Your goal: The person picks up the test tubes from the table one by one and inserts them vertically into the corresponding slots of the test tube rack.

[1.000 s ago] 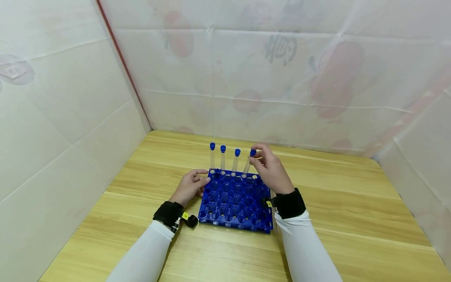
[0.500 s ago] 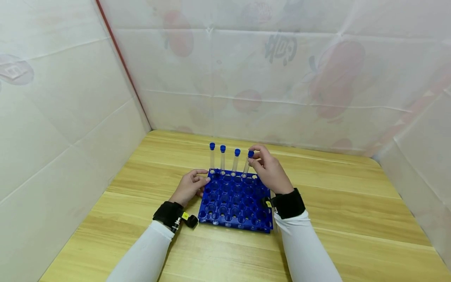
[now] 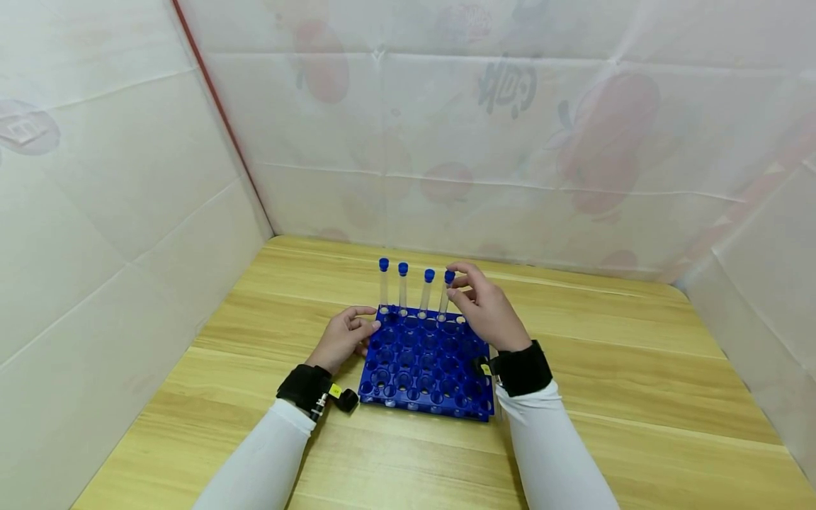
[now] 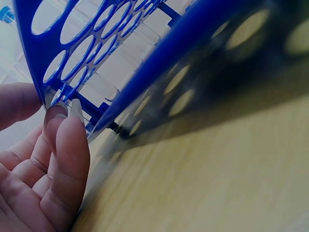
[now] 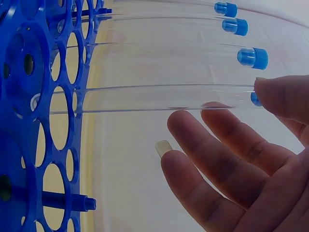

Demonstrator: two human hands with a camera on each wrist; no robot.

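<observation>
The right hand (image 3: 486,312) pinches the blue cap of a clear, slim test tube (image 3: 445,297), standing in the blue rack (image 3: 423,365) below her fingertips; left hand (image 3: 344,336) fingers press the rack's edge.

The person wears long white sleeves, close-fitting, on both forearms: the left sleeve (image 3: 261,457) and the right sleeve (image 3: 551,450) each end just short of the wrist. A wide black wrist strap (image 3: 304,387) wraps the left wrist, carrying a small yellow tag and a round black camera module (image 3: 347,400) that sticks out on its inner side, with a short silvery fitting beside it. A matching black strap (image 3: 524,368) circles the right wrist, also with a small yellow tag at its inner edge. The left hand (image 3: 343,338) and right hand (image 3: 487,312) are bare, without gloves or rings. Fingernails (image 4: 76,108) are trimmed short and unpainted in the wrist views.
</observation>
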